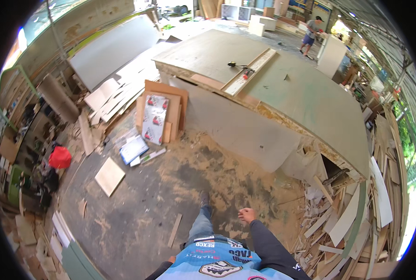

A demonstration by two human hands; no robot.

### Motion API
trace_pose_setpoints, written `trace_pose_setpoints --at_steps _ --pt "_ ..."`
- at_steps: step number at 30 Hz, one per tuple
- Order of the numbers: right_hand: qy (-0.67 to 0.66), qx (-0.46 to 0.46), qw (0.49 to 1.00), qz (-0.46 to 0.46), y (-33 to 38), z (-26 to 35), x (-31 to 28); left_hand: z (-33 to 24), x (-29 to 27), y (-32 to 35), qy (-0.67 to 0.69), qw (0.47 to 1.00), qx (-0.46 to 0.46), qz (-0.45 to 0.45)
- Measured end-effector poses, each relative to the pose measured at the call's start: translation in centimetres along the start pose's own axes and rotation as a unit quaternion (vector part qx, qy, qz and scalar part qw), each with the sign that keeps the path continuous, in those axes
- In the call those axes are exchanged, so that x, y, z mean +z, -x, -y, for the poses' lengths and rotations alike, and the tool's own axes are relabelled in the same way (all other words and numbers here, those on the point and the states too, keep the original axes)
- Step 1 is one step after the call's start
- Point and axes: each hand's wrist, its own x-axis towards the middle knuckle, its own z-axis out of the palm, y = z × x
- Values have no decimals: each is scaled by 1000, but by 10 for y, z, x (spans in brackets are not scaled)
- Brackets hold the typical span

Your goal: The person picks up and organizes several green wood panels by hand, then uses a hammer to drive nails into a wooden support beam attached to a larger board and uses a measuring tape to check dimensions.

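Narrow, pale wooden strip (175, 230) lies on the dark, sawdust-strewn floor (138, 214), bottom centre of the frame — near the left hand (171, 259), whose fingers' state I cannot tell. The right hand (247, 214), lower centre, hangs above the floor — fingers loosely curled, released. A broad grey-green table (322, 105) spans the upper centre and right.

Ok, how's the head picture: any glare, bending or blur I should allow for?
Head view: daylight burns out the opening at the right edge; fisheye curves the far right edge of the big table; the picture's corners are black; the right hand reads fairly clearly, while the distant person is too small for fine detail.
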Motion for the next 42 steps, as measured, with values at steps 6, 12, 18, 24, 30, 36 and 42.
trace_pose_setpoints --at_steps 6,12,18,24,30,36,42 --pt "11 -17 1000 -5 -70 95 29 -174 -149 -157 48 998 -24 -38" --pt "-56 -98 992 -47 -139 200 30 -374 -322 -346 246 961 122 -30" --pt "-85 -237 960 -119 -227 312 -7 -631 -413 -386 392 886 246 20" --pt "77 -355 903 -230 -324 481 -43 -742 -417 -423 427 859 279 44" --pt "241 -363 836 -332 -407 617 -42 -776 -438 -463 450 851 269 31" --pt "358 -244 828 -356 -462 675 -39 -824 -471 -510 432 867 248 -9" --pt "397 -178 815 -382 -488 699 -27 -914 -492 -582 361 885 292 -30"
